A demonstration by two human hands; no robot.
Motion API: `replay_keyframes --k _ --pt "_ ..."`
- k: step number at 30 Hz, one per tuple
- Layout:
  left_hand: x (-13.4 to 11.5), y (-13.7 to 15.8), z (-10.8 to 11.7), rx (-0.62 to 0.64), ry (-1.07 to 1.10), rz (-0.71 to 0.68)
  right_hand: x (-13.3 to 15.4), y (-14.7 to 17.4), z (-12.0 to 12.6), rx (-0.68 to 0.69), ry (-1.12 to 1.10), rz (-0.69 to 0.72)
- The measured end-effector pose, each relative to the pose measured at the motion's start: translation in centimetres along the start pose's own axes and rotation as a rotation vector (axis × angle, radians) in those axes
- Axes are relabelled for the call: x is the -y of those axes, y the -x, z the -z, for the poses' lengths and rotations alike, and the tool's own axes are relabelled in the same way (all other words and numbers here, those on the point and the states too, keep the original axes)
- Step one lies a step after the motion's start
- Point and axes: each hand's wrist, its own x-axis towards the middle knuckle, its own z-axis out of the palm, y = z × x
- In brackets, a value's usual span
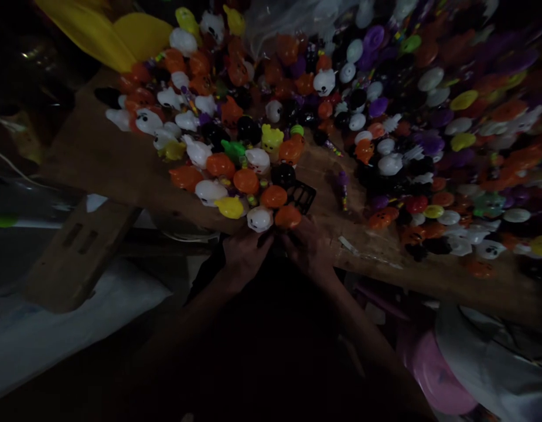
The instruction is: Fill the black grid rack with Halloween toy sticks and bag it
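At the table's front edge, my left hand [246, 253] is closed, its fingers curled just below a white skull-faced toy topper [259, 218]. Close beside it, my right hand [309, 249] is also closed, next to an orange topper [287, 216]. What the fingers grip is lost in shadow. A black slotted rack [306, 197] shows behind my right hand. Around it cluster several toppers, among them a yellow one [229, 207], a black one [283, 174] and another orange one [273, 196]. A purple-topped tube with coloured beads [343, 190] lies to the right.
Large heaps of white, orange, purple and black toys [389, 164] cover the back and right of the wooden table [90, 158]. Clear plastic [292, 23] lies at the back. A wooden stool [72, 264] stands left, and a pink plastic item [446, 375] sits low right.
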Motion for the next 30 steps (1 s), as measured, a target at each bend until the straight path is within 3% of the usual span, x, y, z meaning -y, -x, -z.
replay_keyframes --k 8,13,23,30 --pt "0.0 -0.1 -0.1 0.009 -0.018 0.011 -0.3 0.1 -0.1 0.065 -0.054 0.059" --pt "0.3 0.3 -0.4 -0.026 -0.05 0.005 -0.8 0.3 -0.8 0.026 -0.077 0.076" --pt "0.3 0.3 -0.2 -0.26 -0.045 -0.146 -0.6 0.8 -1.7 0.092 0.009 0.008" --pt "0.5 0.9 -0.5 -0.247 -0.065 -0.24 -1.6 1.6 -2.6 0.092 -0.047 0.043"
